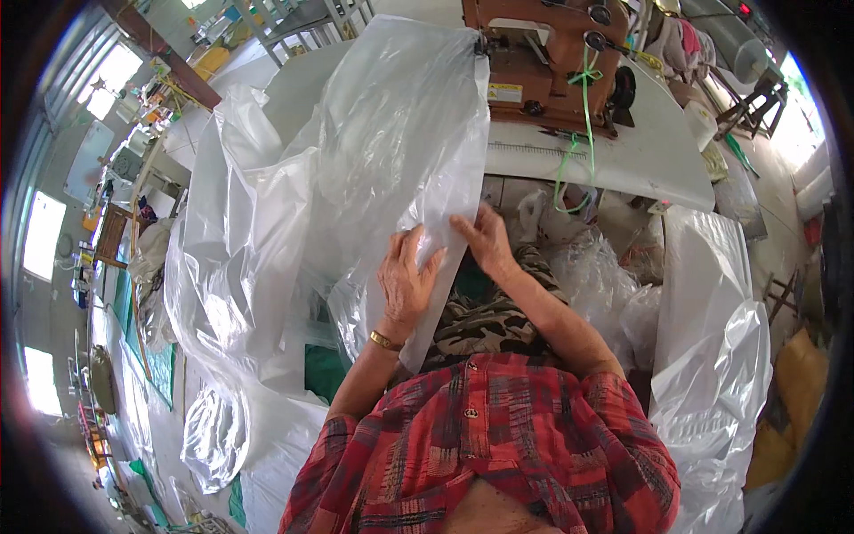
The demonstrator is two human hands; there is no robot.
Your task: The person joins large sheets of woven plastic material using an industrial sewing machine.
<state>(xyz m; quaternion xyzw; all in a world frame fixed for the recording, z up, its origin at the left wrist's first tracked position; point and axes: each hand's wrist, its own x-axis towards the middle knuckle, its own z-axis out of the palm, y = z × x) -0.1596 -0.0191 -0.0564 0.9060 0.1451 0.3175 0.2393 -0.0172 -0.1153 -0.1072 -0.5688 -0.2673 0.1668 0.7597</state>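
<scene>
A long sheet of clear plastic [382,116] drapes over the pale work table and down toward my lap. Its right edge runs up to the brown sewing machine [551,67]. My left hand [409,274] grips the sheet near its lower right part, fingers bent and thumb toward the edge. Just to the right, my right hand [486,240] pinches that same edge between thumb and fingers. The fingertips of both hands are partly hidden by the plastic. A green cord [587,107] hangs from the machine's front.
More crumpled plastic film [236,258] hangs over the table's left side. Another stack of plastic sheets [712,311] lies to my right. Bunched clear bags [596,276] sit below the table [614,169] edge. A dark stool [756,98] stands at the far right.
</scene>
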